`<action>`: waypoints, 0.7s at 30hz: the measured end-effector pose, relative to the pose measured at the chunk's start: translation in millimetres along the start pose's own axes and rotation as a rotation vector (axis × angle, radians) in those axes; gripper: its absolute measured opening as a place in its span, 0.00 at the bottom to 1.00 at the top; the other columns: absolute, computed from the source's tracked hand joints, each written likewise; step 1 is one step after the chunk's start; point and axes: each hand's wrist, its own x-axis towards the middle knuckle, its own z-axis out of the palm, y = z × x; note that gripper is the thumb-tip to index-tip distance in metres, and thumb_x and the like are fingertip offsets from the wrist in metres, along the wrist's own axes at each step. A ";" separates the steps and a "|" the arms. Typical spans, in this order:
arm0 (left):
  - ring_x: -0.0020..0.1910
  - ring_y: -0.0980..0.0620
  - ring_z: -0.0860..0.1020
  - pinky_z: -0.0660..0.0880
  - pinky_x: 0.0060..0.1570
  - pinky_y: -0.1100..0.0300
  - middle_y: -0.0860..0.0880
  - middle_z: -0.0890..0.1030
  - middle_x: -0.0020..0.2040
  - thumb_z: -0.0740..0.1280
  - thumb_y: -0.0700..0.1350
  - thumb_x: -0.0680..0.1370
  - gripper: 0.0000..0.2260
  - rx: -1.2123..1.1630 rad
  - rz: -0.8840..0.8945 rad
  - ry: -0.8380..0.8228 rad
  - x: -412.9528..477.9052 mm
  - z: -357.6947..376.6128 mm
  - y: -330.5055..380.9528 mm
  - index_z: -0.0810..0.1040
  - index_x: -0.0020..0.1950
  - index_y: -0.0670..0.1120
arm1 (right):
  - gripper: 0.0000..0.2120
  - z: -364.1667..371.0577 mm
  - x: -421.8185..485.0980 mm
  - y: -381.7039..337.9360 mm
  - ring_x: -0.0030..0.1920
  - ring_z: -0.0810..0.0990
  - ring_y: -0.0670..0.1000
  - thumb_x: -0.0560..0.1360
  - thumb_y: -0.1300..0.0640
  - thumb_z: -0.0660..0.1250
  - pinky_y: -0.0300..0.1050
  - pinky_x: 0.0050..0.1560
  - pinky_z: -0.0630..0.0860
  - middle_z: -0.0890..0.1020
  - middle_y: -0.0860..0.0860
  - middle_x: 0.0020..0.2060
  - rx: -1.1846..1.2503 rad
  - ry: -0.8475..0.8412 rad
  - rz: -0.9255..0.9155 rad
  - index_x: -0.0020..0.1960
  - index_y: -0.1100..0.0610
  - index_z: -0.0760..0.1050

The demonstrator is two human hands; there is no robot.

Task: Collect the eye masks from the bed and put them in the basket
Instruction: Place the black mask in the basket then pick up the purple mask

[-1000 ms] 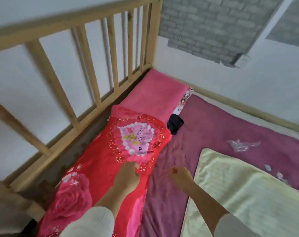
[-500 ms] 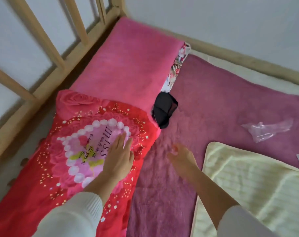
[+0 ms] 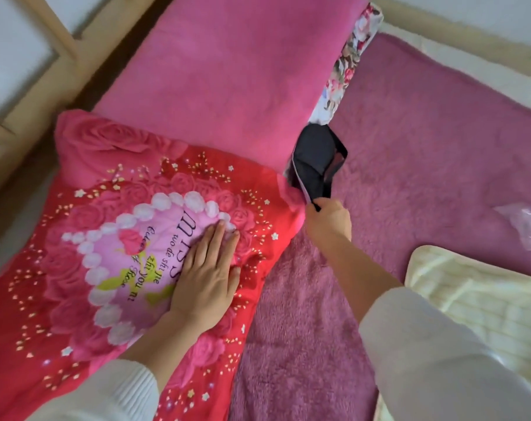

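A black eye mask (image 3: 314, 158) with a black strap lies in the gap between the pink pillow and the purple blanket. My right hand (image 3: 329, 224) sits just below it, fingers pinched on its lower edge and strap. Flat on the red rose-print pillow (image 3: 106, 238) rests my left hand (image 3: 206, 275), fingers together, holding nothing. No basket is in view.
A pink plush pillow (image 3: 243, 65) with a floral case edge lies at the top. The purple blanket (image 3: 425, 141) covers the bed to the right. A cream quilt (image 3: 477, 302) and a clear plastic wrapper (image 3: 528, 223) lie at the right. The wooden bed rail (image 3: 27, 95) runs along the left.
The view has moved closer and lower over the pillows. My right hand has reached up the blanket and taken hold of the black eye mask. My left hand stays pressed on the red pillow.
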 end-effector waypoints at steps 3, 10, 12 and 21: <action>0.80 0.46 0.51 0.51 0.76 0.49 0.44 0.51 0.81 0.56 0.54 0.79 0.30 -0.085 -0.007 -0.124 1.8 -15.5 2.6 0.54 0.79 0.46 | 0.19 -18.2 -14.5 -3.7 0.33 0.68 0.56 0.75 0.61 0.59 0.43 0.28 0.60 0.69 0.54 0.30 0.056 0.087 -0.047 0.26 0.55 0.61; 0.58 0.50 0.78 0.69 0.60 0.58 0.42 0.73 0.71 0.52 0.55 0.82 0.23 -0.931 -0.330 -0.358 -8.1 -125.1 40.0 0.67 0.73 0.45 | 0.09 -96.8 -119.6 -20.2 0.51 0.65 0.46 0.73 0.52 0.63 0.48 0.54 0.62 0.71 0.41 0.52 -0.069 0.053 -0.355 0.40 0.55 0.79; 0.60 0.45 0.78 0.75 0.61 0.49 0.44 0.74 0.69 0.55 0.57 0.81 0.24 -1.289 -0.528 -0.381 -26.0 -163.4 54.6 0.70 0.71 0.44 | 0.09 -121.8 -162.8 -30.1 0.38 0.69 0.48 0.72 0.54 0.61 0.46 0.44 0.67 0.77 0.45 0.38 0.030 -0.130 -0.335 0.36 0.55 0.75; 0.49 0.38 0.83 0.80 0.47 0.39 0.38 0.83 0.52 0.66 0.63 0.70 0.30 -2.066 -0.594 -0.590 -197.1 -245.2 78.4 0.75 0.65 0.44 | 0.17 -198.5 -363.1 -62.7 0.31 0.66 0.46 0.77 0.65 0.58 0.39 0.37 0.64 0.68 0.48 0.28 0.493 -0.511 -0.222 0.30 0.58 0.69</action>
